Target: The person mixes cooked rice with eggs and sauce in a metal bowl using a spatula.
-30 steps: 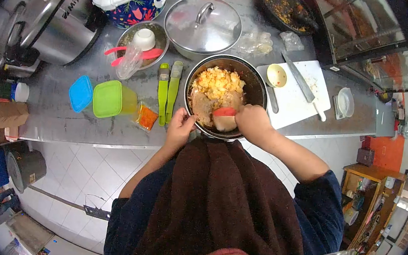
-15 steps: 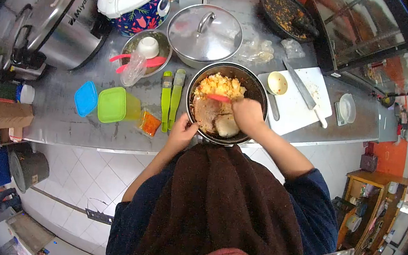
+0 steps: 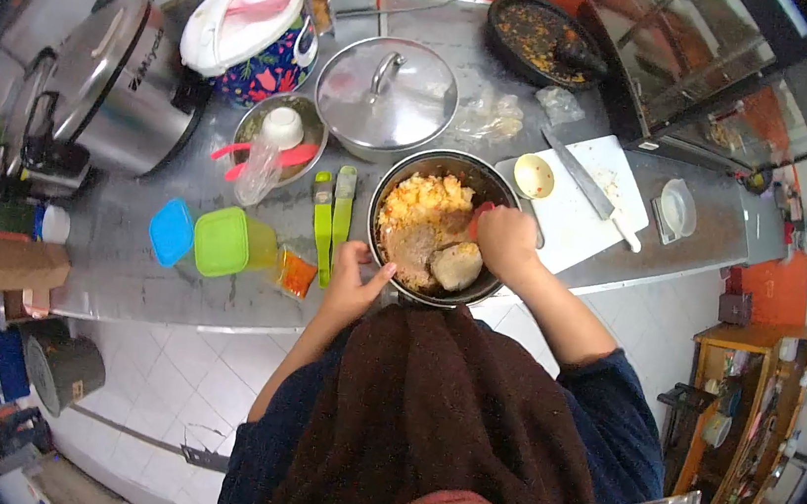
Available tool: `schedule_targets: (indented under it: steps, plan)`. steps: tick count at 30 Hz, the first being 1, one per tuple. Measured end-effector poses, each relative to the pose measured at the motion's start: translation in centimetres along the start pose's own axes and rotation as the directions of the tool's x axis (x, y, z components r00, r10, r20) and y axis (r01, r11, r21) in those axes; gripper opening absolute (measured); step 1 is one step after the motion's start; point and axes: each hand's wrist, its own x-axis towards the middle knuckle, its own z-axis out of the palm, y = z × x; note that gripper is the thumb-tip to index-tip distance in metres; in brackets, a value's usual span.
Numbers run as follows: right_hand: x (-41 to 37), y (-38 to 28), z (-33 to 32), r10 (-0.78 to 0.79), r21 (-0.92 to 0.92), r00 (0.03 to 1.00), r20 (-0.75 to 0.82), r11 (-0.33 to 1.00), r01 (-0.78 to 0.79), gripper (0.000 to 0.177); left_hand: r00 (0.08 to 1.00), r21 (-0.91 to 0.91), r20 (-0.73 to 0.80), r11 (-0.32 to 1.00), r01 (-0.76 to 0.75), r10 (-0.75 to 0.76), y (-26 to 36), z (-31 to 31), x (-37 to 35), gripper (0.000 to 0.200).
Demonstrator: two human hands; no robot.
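Pot (image 3: pixel 480 173) w/ yellowish food (image 3: pixel 421 200) at bench (image 3: pixel 169 297) front edge; R hand (image 3: pixel 506 244) fisted round red utensil (image 3: pixel 479 219), over pot's R side, so nearer it; L hand (image 3: pixel 354 281) loosely curled at pot's L rim, can't tell if gripping

Before us, a grey metal countertop (image 3: pixel 135 291) bore a round dark-walled cooking pot (image 3: pixel 489 184) at its near edge. Beyond that we saw a silver dome-lidded pan (image 3: pixel 386 101); to the left, a green-lidded square plastic tub (image 3: pixel 222 243); to the right, a white rectangular cutting board (image 3: pixel 586 243).
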Motion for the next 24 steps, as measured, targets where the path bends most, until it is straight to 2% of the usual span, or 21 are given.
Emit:
schedule_targets:
  steps: [2,3,4,5,6,7,8,10,12,13,14,15,16,17,18,19,20,22,23,24]
  plan:
    - [-1.1,-0.4,-1.0,0.042,0.007,0.999,0.022,0.999,-0.042,0.012,0.945,0.261,-0.231,0.95,-0.17,0.232,2.3,-0.4,-0.6,0.04]
    - [-1.5,-0.5,-1.7,0.079,0.071,0.976,0.202,0.993,-0.095,0.014,0.907,0.235,-0.296,0.943,-0.235,0.299,2.9,-0.3,-0.8,0.032]
    - [-2.1,-0.5,-1.3,0.122,0.089,0.973,0.195,0.986,-0.141,0.014,0.911,0.243,-0.253,0.932,-0.267,0.327,3.1,-0.2,-0.9,0.032]
    - [-2.8,-0.6,-0.5,0.155,0.066,0.988,-0.028,0.986,-0.153,0.02,0.836,0.255,-0.291,0.88,-0.4,0.464,3.3,-0.1,-1.0,0.029]
    - [-3.5,-0.5,0.2,0.181,0.032,0.952,-0.247,0.983,-0.179,0.027,0.742,0.259,-0.327,0.81,-0.526,0.586,3.5,0.2,-1.1,0.026]
    - [-4.2,0.0,0.5,0.196,0.083,0.941,-0.277,0.98,-0.18,0.044,0.739,0.239,-0.281,0.79,-0.565,0.613,4.0,0.8,-1.1,0.026]
    - [-5.1,0.7,0.4,0.192,0.109,0.868,-0.458,0.981,-0.159,0.04,0.705,0.208,-0.23,0.742,-0.637,0.671,4.8,1.6,-1.3,0.025]
    - [-8.3,2.2,0.1,0.287,0.412,0.788,-0.545,0.91,-0.046,0.038,0.65,0.124,-0.137,0.664,-0.738,0.748,5.8,3.7,-1.6,0.025]
    - [-12.3,4.0,2.7,0.412,0.551,0.708,-0.574,0.833,-0.038,0.04,0.526,0.081,0.054,0.521,-0.849,0.849,6.5,6.5,-2.0,0.027]
    - [-14.8,4.9,4.1,0.462,0.597,0.691,-0.556,0.801,-0.055,0.041,0.486,0.027,0.085,0.485,-0.874,0.87,6.4,8.7,-2.5,0.027]
    - [-17.5,5.5,6.5,0.543,0.691,0.693,-0.474,0.717,-0.089,0.041,0.53,-0.095,0.052,0.533,-0.841,0.846,6.2,11.4,-3.2,0.026]
    - [-20.0,6.0,10.3,0.621,0.767,0.652,-0.435,0.635,-0.094,0.035,0.579,-0.215,0.031,0.571,-0.792,0.815,6.2,13.9,-3.5,0.026]
    - [-23.0,6.4,13.6,0.654,0.809,0.71,-0.261,0.55,-0.209,0.036,0.544,-0.259,0.054,0.538,-0.802,0.837,6.7,16.2,-3.7,0.026]
    - [-26.3,6.5,17.2,0.664,0.827,0.744,-0.075,0.458,-0.325,0.036,0.538,-0.255,0.163,0.562,-0.787,0.827,7.3,18.6,-3.9,0.026]
    - [-29.8,6.6,21.7,0.601,0.783,0.782,0.164,0.403,-0.474,0.034,0.529,-0.242,0.265,0.587,-0.773,0.806,7.7,21.5,-4.5,0.025]
    - [-33.6,6.3,26.5,0.585,0.791,0.757,0.291,0.297,-0.534,0.035,0.545,-0.29,0.28,0.611,-0.736,0.79,7.5,24.8,-5.2,0.026]
    - [-37.4,6.2,33.0,0.471,0.79,0.746,0.471,0.151,-0.594,0.039,0.529,-0.324,0.282,0.599,-0.732,0.8,8.0,28.3,-5.9,0.026]
    - [-44.2,11.2,35.1,0.516,0.762,0.693,0.504,0.112,-0.638,0.039,0.44,-0.281,0.615,0.703,-0.653,0.654,9.2,35.3,-7.6,0.025]
    - [-47.2,12.8,36.1,0.526,0.755,0.665,0.53,0.065,-0.653,0.038,0.347,-0.249,0.713,0.682,-0.687,0.61,9.1,39.3,-8.2,0.026]
    - [-49.4,14.7,37.0,0.541,0.752,0.639,0.547,0.017,-0.659,0.038,0.262,-0.262,0.818,0.738,-0.622,0.512,8.4,43.1,-8.6,0.027]
